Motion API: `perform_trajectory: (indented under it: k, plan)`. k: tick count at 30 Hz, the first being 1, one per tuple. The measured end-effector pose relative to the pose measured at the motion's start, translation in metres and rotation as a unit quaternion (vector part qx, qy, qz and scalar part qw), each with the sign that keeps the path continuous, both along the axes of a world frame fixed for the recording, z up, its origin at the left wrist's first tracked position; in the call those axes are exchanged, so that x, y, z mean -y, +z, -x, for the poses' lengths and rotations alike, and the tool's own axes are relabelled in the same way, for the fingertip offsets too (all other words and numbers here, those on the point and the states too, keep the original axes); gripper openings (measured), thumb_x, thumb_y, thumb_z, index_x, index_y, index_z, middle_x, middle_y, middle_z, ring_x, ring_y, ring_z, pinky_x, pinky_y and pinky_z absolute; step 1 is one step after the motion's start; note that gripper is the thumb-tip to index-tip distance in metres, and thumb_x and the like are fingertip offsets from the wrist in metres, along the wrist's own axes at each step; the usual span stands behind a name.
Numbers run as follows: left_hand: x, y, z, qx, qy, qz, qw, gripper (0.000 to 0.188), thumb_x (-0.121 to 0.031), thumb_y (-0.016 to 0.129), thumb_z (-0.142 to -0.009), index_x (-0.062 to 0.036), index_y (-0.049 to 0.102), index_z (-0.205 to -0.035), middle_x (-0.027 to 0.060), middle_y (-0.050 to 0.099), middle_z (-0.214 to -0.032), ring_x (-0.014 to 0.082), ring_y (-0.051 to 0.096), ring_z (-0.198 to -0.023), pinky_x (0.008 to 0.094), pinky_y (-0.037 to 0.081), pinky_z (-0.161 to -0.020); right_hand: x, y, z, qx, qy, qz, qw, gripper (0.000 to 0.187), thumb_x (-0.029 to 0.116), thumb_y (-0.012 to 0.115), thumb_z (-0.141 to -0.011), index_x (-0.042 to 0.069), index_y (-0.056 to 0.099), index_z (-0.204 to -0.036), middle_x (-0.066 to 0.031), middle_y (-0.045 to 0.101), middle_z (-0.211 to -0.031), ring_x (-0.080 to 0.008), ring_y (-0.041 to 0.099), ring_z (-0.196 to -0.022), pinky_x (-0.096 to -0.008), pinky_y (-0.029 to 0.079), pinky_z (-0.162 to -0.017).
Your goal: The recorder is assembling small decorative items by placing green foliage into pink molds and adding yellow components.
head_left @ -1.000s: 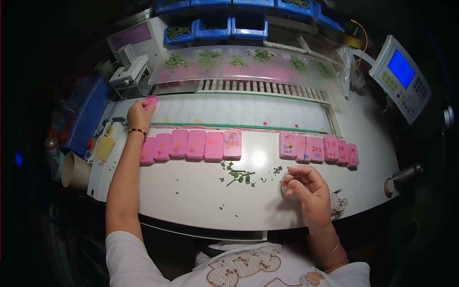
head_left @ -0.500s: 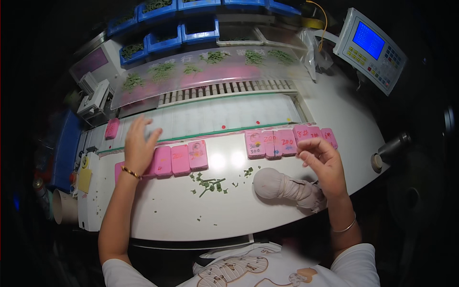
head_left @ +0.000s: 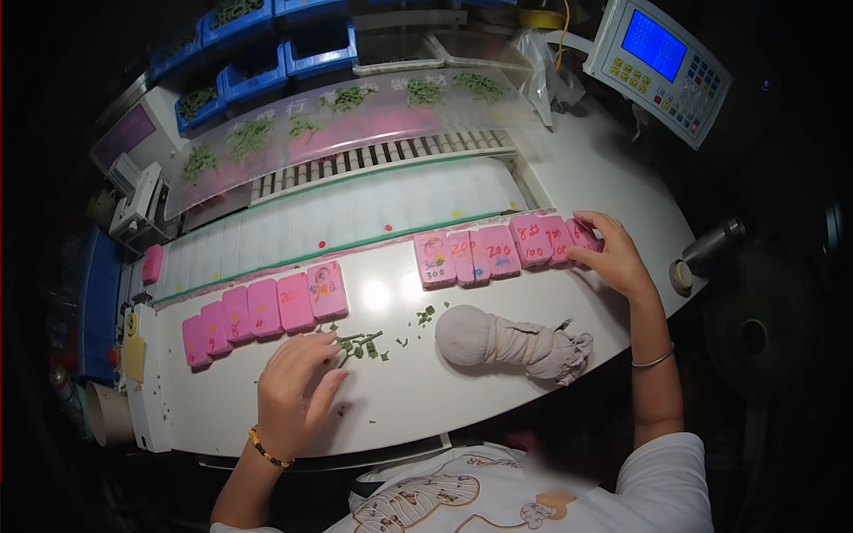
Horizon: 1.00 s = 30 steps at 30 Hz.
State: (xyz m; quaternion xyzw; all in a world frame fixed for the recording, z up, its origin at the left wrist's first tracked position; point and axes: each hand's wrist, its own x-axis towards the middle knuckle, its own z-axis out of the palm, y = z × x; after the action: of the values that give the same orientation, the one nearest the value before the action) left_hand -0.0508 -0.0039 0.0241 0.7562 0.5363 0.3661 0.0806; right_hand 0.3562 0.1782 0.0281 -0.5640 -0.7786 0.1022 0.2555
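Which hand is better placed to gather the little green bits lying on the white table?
Probably the left hand: its fingertips already lie at the green bits. The right hand rests on the far pink blocks.

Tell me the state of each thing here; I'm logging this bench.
Left hand: open, palm down, fingertips at the small green cut pieces.
Right hand: fingers on the right row of pink rectangular blocks.
Left row of pink rectangular blocks: lying flat, side by side.
Grey knotted cloth bundle: lying untouched.
Blue-screen control panel: lit.
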Motion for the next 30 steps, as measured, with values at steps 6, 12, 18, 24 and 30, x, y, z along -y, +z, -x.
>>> perform_trajectory:
  k: [6,12,18,24,30]
  plan:
    - [0.026,-0.009,0.0,0.061,0.064,0.025,0.996,0.026,-0.001,0.071,-0.075,0.0012,0.063,-0.1,0.0189,0.066,-0.105,0.0356,0.064,-0.099,0.0411,0.05,-0.087,-0.027,0.007,0.028,0.026,0.035,0.0,0.999,0.052,0.026,0.071,-0.079,0.001,0.057,-0.122,-0.0175,0.056,-0.126,-0.0345,0.049,-0.119,-0.0407,0.036,-0.103]
    - [0.054,-0.027,0.002,0.018,0.127,-0.007,0.992,0.03,-0.002,0.069,-0.076,0.0006,0.061,-0.105,0.0211,0.062,-0.114,0.0402,0.058,-0.11,0.0441,0.046,-0.093,-0.105,-0.016,0.106,0.081,0.166,-0.014,0.983,0.065,0.035,0.067,-0.084,0.004,0.044,-0.136,-0.0238,0.036,-0.144,-0.0385,0.036,-0.133,-0.0424,0.03,-0.11]
    - [0.073,-0.049,0.005,-0.035,0.221,-0.041,0.974,0.029,-0.011,0.067,-0.08,-0.0016,0.06,-0.107,0.0204,0.059,-0.118,0.0415,0.052,-0.117,0.0532,0.039,-0.099,-0.165,-0.037,0.193,0.143,0.125,-0.051,0.98,0.074,0.047,0.063,-0.084,0.008,0.037,-0.142,-0.0251,0.03,-0.148,-0.0399,0.032,-0.135,-0.0464,0.028,-0.111]
    - [0.076,-0.054,0.004,-0.078,0.242,-0.059,0.965,0.026,-0.019,0.062,-0.082,-0.0036,0.062,-0.103,0.0182,0.06,-0.115,0.0408,0.054,-0.113,0.057,0.036,-0.1,-0.195,-0.025,0.245,0.143,0.138,-0.043,0.979,0.072,0.048,0.064,-0.083,0.007,0.041,-0.138,-0.021,0.045,-0.139,-0.0381,0.041,-0.129,-0.0437,0.035,-0.106]
    - [0.074,-0.053,0.003,-0.083,0.243,-0.069,0.964,0.025,-0.02,0.061,-0.082,-0.0037,0.061,-0.1,0.0181,0.061,-0.112,0.0405,0.056,-0.109,0.0569,0.037,-0.099,-0.245,-0.058,0.243,0.097,0.192,-0.092,0.972,0.067,0.056,0.059,-0.082,0.009,0.051,-0.128,-0.02,0.057,-0.125,-0.0358,0.055,-0.114,-0.0429,0.042,-0.099]
